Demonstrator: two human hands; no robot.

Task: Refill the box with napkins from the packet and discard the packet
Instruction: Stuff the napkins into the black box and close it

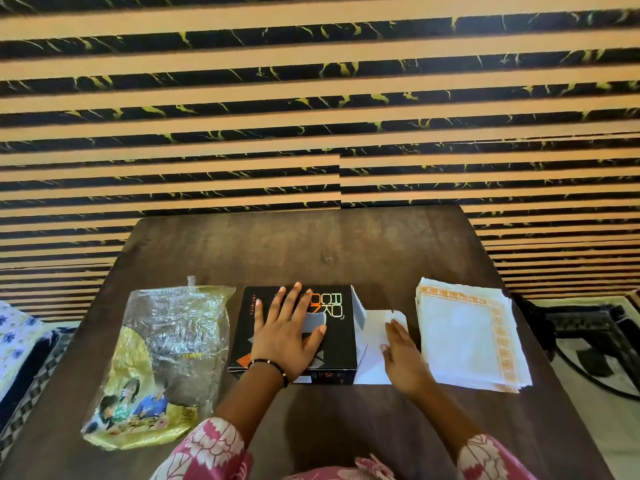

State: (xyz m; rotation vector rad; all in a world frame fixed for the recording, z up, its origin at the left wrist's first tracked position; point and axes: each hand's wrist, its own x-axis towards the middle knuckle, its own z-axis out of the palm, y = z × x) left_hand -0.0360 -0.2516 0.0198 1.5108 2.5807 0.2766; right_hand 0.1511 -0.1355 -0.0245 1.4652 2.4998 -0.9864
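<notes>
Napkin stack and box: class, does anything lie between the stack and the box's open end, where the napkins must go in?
Yes. The right hand rests on the white end flap, which lies folded out flat on the table between the napkin stack and the box. The left hand lies flat on the box top.

Dark brown wooden table (346, 251) fills lower centre, far edge against wall. Wall panelling (311, 98) behind: horizontal tan slats alternating with black strips veined yellow. Blue floral cloth (14, 337) at left edge, checked fabric (31, 400) just below it. Patterned pale rug (595, 358) on floor at right.
</notes>
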